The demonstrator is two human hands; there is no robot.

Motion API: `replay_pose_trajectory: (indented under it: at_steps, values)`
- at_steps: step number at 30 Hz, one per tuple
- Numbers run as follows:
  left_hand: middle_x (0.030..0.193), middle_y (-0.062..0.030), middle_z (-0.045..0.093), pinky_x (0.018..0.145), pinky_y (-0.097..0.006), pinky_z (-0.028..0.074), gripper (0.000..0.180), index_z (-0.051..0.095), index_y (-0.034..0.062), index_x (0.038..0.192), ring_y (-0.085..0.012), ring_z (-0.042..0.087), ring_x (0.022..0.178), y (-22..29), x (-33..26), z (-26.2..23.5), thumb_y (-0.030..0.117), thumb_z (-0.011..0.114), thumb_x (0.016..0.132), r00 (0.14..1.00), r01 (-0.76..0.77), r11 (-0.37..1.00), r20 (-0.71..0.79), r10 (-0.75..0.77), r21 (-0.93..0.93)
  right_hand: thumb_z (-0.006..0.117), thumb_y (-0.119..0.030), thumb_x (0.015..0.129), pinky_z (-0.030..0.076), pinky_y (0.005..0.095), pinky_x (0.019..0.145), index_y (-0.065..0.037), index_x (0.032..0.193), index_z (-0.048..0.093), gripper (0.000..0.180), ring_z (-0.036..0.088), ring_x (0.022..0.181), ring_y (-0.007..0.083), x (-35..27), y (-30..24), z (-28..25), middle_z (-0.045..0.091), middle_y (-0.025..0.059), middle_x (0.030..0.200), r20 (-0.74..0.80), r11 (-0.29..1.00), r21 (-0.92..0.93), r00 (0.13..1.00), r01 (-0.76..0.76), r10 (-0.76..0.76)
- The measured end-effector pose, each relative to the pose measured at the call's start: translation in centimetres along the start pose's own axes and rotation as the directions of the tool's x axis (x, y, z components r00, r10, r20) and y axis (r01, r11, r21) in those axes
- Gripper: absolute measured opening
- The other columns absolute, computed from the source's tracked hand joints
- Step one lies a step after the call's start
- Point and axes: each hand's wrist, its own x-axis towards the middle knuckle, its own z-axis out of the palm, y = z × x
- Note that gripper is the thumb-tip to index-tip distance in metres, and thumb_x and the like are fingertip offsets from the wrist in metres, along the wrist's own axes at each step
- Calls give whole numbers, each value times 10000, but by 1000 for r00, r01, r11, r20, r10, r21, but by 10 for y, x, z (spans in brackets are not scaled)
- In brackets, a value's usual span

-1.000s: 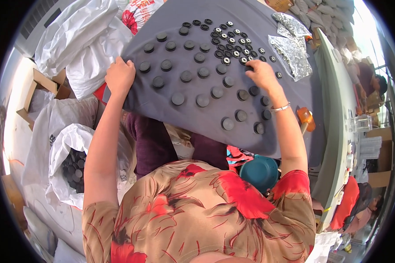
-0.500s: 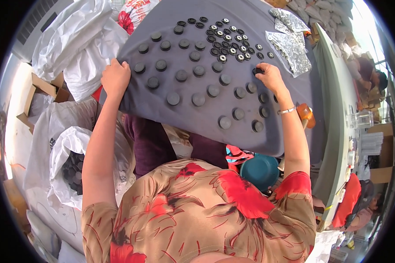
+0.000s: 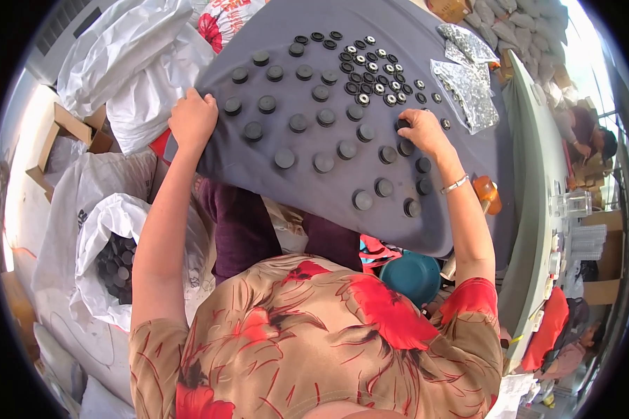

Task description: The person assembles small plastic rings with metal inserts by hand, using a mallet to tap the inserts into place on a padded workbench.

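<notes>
At the left edge of the grey cloth [image 3: 279, 199] spread over the table, my left hand [image 3: 193, 120] is closed, its fingers curled over the cloth's edge. Toward the table's right side, my right hand [image 3: 426, 131] pinches a dark round cap [image 3: 402, 123] between thumb and fingers. Several thick dark grey caps [image 3: 284, 158] lie spread across the cloth to the left and near side of it. Just beyond it is a cluster of thinner black rings [image 3: 367, 78], some with pale metal centres.
Clear bags of small shiny parts [image 3: 468, 87] lie at the table's far right. An orange-headed mallet [image 3: 487, 194] is beside my right forearm. A white sack of dark caps [image 3: 115, 265] stands at lower left. A teal basin [image 3: 411, 277] sits below the table edge. Another person works at far right.
My right hand has shifted slightly left with the cap in its fingers. My left hand keeps its hold at the cloth's edge. The whole view has shifted slightly.
</notes>
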Motion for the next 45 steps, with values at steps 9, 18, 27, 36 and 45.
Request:
replay_pose_trajectory:
  at_steps: [9, 18, 27, 36, 45]
  values:
    - [1014, -254, 643, 844, -533, 476, 404, 586, -23, 1033, -424, 613, 987, 4, 0, -2, 347, 511, 888, 1000, 24, 999, 19, -23, -23, 614, -83, 839, 488, 428, 868, -89, 1095, 683, 266, 613, 985, 345, 42, -54, 12, 643, 171, 992, -117, 969, -34, 962, 243, -245]
    - [1001, -260, 640, 826, -526, 480, 388, 586, -25, 1021, -418, 618, 974, 1, 0, -6, 330, 512, 883, 999, 22, 1000, 41, -21, -20, 613, -82, 840, 503, 426, 845, -65, 1065, 691, 239, 628, 958, 344, 39, -50, 15, 652, 164, 988, -88, 976, -131, 978, 175, -187]
    - [994, -244, 639, 844, -526, 466, 380, 581, -15, 1035, -410, 612, 979, 4, 0, 0, 326, 518, 882, 1000, 21, 999, 20, -20, -32, 706, -166, 795, 507, 436, 861, -18, 995, 627, 260, 632, 989, 350, 91, -94, 25, 660, 197, 957, -65, 945, -294, 983, 147, -173]
    - [1014, -243, 636, 854, -507, 463, 382, 581, -20, 1046, -394, 610, 997, 2, -1, -5, 323, 518, 889, 999, 34, 999, 42, -32, -42, 691, -137, 754, 501, 428, 861, -10, 1032, 617, 314, 627, 996, 368, 100, -95, 22, 661, 220, 986, -1, 988, -95, 993, 118, -119]
    - [1007, -241, 638, 856, -504, 463, 385, 586, -16, 1050, -386, 613, 997, 2, -1, -5, 328, 515, 892, 998, 45, 999, 50, -43, -22, 698, -116, 740, 509, 344, 837, -20, 1118, 648, 394, 638, 895, 248, 89, -86, 29, 663, 127, 991, -84, 967, 220, 990, 129, -113]
